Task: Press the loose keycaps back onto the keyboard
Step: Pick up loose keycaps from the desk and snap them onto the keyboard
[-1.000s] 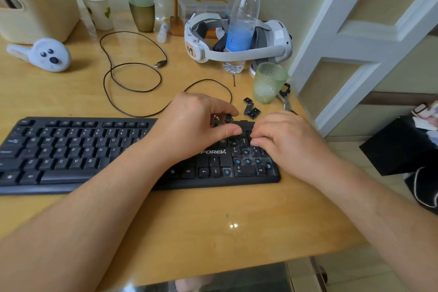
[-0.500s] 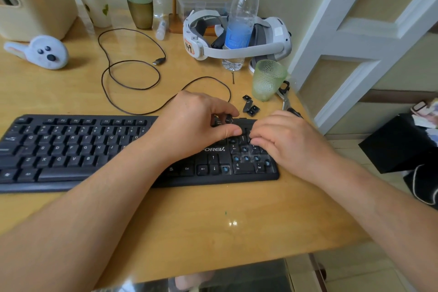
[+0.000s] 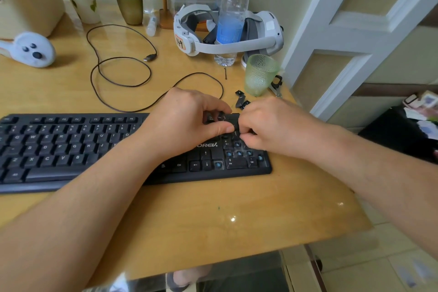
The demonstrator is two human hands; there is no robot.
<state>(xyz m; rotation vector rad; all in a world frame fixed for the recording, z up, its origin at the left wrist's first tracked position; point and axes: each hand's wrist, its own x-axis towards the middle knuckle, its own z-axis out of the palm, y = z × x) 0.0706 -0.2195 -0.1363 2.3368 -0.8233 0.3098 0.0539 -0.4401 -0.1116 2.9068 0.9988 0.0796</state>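
The black keyboard (image 3: pixel 71 149) lies across the wooden desk (image 3: pixel 213 220). Its number pad shows several bare blue switch stems (image 3: pixel 239 153) where caps are off. My left hand (image 3: pixel 189 121) rests over the keyboard's upper right part, fingers curled, with small black keycaps (image 3: pixel 214 117) held under the fingertips. My right hand (image 3: pixel 272 128) is over the number pad, its curled fingertips pinching a keycap (image 3: pixel 235 134) right beside my left thumb. A few loose keycaps (image 3: pixel 241 101) lie on the desk just behind the keyboard.
A green textured cup (image 3: pixel 259 73) stands behind the loose caps, with a tool (image 3: pixel 276 86) beside it. Farther back are a water bottle (image 3: pixel 233 12), a white headset (image 3: pixel 227 38) and a coiled black cable (image 3: pixel 123 71). A white controller (image 3: pixel 33 50) lies at the left. The desk's right edge is near my right wrist.
My right hand has moved up and left on the number pad, so its fingertips now meet my left thumb. My left hand has stayed where it was.
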